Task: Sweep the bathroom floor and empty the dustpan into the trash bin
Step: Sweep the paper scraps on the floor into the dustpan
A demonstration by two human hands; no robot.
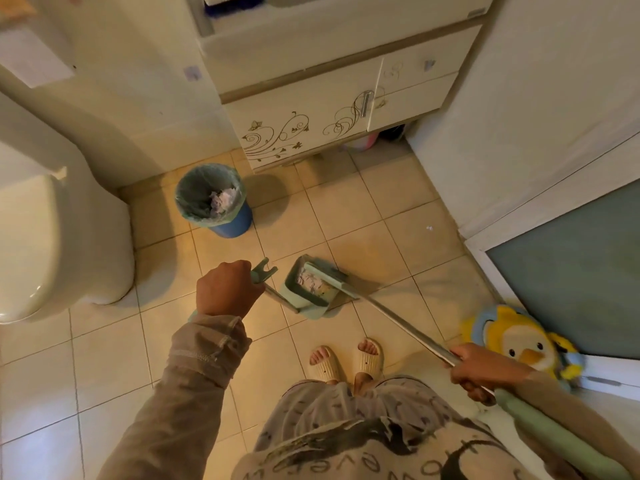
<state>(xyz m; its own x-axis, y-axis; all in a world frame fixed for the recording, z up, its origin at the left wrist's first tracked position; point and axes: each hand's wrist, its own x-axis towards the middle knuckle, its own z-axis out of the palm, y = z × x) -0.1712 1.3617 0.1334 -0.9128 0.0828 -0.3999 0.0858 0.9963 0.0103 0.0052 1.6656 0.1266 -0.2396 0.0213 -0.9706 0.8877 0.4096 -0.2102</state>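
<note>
gripping dustpan (309, 289) handle, left hand (225, 287) fisted; right hand (479, 368) clenched round broom (388, 308) pole, pan just ahead.

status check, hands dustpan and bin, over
Left hand shut on dustpan handle, right hand on broom pole. Dustpan holds debris. Trash bin open, path clear.
</note>
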